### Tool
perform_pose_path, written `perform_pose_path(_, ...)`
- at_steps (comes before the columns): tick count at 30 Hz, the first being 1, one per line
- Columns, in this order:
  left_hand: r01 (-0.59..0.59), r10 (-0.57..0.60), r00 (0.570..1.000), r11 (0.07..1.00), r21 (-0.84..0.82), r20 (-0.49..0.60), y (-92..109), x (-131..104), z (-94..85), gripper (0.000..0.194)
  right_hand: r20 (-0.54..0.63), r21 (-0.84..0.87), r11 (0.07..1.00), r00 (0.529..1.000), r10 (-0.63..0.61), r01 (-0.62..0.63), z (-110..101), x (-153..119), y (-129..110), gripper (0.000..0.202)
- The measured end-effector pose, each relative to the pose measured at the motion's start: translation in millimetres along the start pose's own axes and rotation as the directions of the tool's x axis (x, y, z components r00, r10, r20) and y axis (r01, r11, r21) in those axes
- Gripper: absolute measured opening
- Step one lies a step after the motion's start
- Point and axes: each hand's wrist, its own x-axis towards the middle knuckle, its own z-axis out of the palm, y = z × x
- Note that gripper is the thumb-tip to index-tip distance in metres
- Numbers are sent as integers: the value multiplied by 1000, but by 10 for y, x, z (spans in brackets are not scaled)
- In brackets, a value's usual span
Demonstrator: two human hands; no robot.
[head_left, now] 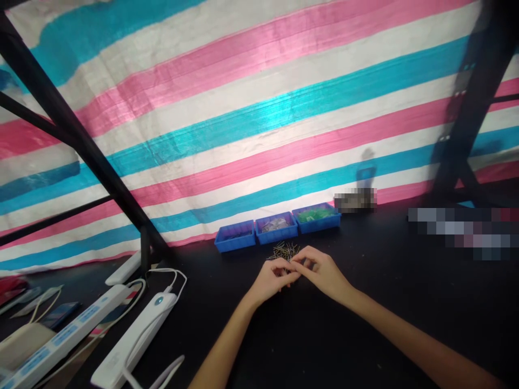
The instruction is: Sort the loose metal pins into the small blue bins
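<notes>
My left hand (pixel 272 282) and my right hand (pixel 325 273) meet at the fingertips just above the black tabletop. Thumb and forefinger are pinched together on each. Anything between them is too small or hidden to make out. Right behind the fingers lies a loose pile of thin metal pieces, like screws or pins (pixel 284 250), partly covered by my hands. Beyond it stand three blue trays in a row: the left tray (pixel 235 244) holds dark pieces, the middle tray (pixel 277 235) clear ones, the right tray (pixel 318 222) green ones.
White power strips (pixel 133 340) with cables lie on the left, beside a phone (pixel 60 315). A black slanted frame post (pixel 93 167) rises there. Striped sheeting (pixel 259 119) hangs behind the table (pixel 284 346). Blurred-out items (pixel 462 224) sit at the right.
</notes>
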Motion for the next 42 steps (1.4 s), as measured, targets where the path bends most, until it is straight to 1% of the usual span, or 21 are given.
perform_pose_path(3,-25,25,999,1000,-12,-27,3,8,-7,28,-25,-15,1000,1000,0,0,-5,6,10,19)
perform_pose_path(7,-26,17,988,998,-60,-151,-3,30,-39,30,-99,-78,997,995,22,-30,-29,27,36,20)
perform_pose_path(9,-21,1,979,995,-94,-204,0,37,-63,31,-87,-132,990,996,34,-45,-29,27,51,20)
perform_pose_path(12,-19,-21,963,989,-144,-270,-13,52,-115,33,-26,-200,979,999,44,-48,-13,12,74,17)
perform_pose_path(14,-24,-45,938,981,-192,-345,-42,69,-168,37,9,-225,973,999,46,-43,-2,-2,85,15)
perform_pose_path(17,-47,-103,877,954,-297,-470,-94,98,-270,43,29,-260,965,998,51,-42,-1,-16,94,15)
perform_pose_path(19,-73,-146,844,922,-379,-517,-121,110,-341,45,34,-292,955,998,59,-46,-6,-20,93,14)
perform_pose_path(22,-120,-170,829,876,-466,-533,-147,113,-436,45,58,-355,934,996,69,-44,-6,-30,88,12)
perform_pose_path(25,-155,-164,818,860,-487,-551,-183,116,-522,45,99,-399,916,992,79,-33,8,-48,91,11)
perform_pose_path(30,-163,-175,741,890,-426,-649,-280,154,-663,46,159,-386,922,985,73,-6,47,-76,105,11)
perform_pose_path(32,-176,-157,725,899,-401,-671,-319,178,-715,46,182,-381,925,980,75,0,60,-81,105,12)
perform_pose_path(35,-200,-143,713,897,-395,-686,-379,220,-787,46,204,-384,923,976,76,9,74,-84,104,13)
perform_pose_path(39,-233,-178,672,870,-434,-719,-473,264,-884,43,215,-406,914,973,86,9,83,-82,117,12)
perform_pose_path(42,-263,-206,655,840,-474,-727,-527,271,-958,39,227,-417,909,969,93,10,87,-80,129,11)
